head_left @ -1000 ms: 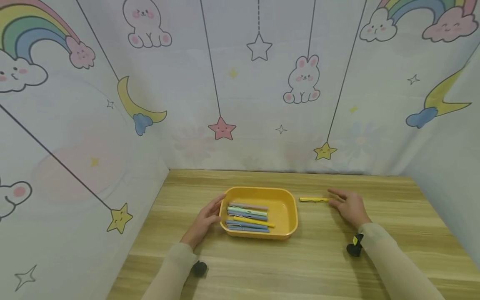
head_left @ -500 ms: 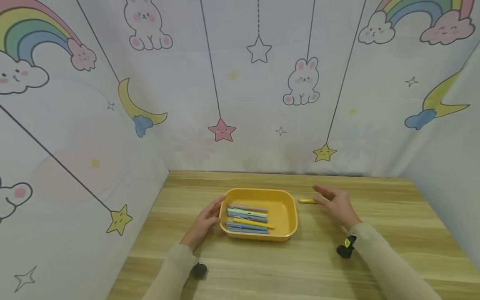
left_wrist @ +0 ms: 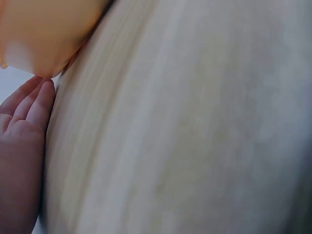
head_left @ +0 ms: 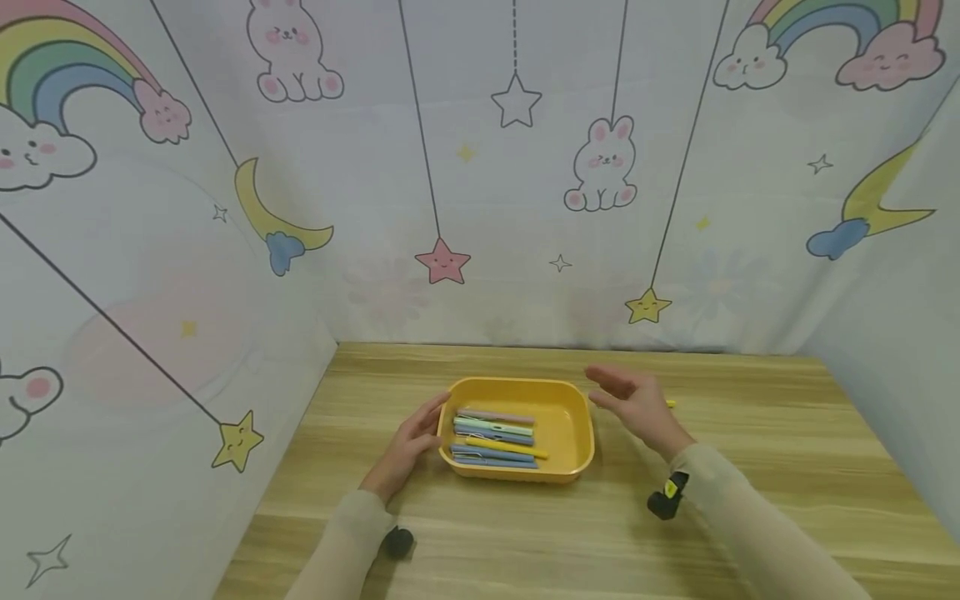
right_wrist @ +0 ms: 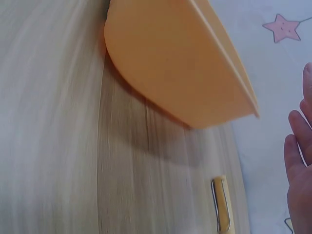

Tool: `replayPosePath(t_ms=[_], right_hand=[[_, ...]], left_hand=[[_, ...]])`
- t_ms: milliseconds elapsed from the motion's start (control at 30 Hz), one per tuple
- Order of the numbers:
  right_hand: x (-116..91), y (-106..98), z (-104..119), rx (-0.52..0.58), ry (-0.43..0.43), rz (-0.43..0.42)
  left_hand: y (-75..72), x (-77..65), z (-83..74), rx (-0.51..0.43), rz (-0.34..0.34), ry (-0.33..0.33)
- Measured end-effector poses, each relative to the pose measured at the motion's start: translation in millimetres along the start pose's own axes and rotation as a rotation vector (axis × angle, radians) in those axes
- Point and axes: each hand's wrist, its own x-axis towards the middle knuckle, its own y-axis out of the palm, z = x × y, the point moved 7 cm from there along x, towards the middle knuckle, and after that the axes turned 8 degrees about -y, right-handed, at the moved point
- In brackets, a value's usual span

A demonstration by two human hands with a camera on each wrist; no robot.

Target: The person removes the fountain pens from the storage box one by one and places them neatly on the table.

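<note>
A yellow plastic tray (head_left: pixel 555 477) stands on the table with several pens (head_left: pixel 495 432) lying in it, in blue, mint, pinkish and yellow. My left hand (head_left: pixel 405 446) rests its fingertips against the tray's left end; the left wrist view shows the fingers fairly straight on the outer wall. By the right end, my right hand (head_left: pixel 637 408) is spread with nothing in it. The right wrist view shows its fingers apart from the tray wall (right_wrist: pixel 161 58). A yellow pen (right_wrist: pixel 223 204) lies on the table below the right hand, mostly hidden from the head view.
The wood-grain table (head_left: pixel 517 542) ends at a white cloth backdrop (head_left: pixel 517 300) printed with stars, rabbits and moons. Similar cloth walls (head_left: pixel 150 417) rise on the left and right. A small dark device (head_left: pixel 667 496) is on the right wrist.
My right hand has moved left, away from over the yellow pen's right end to beside the tray. The pen has stayed on the table, and my left hand has kept its place.
</note>
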Motion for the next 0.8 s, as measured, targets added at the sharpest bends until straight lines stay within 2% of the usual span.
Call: replayPosePath(t_ms=[367,567,800], right_hand=[[9.2,29.8,17.7,0.035,0.006,0.064],[17.7,47.0,23.3,0.034,-0.021,0.100],[23.3,65.5,22.0,-0.022,0.050,0.160]], left_hand=[[-1.3,-0.1,-0.6,0.012,-0.009,0.004],[-2.4,-0.1,-0.3,0.009,-0.012,-0.001],[-2.3,0.6,1.3,0.007,-0.009,-0.001]])
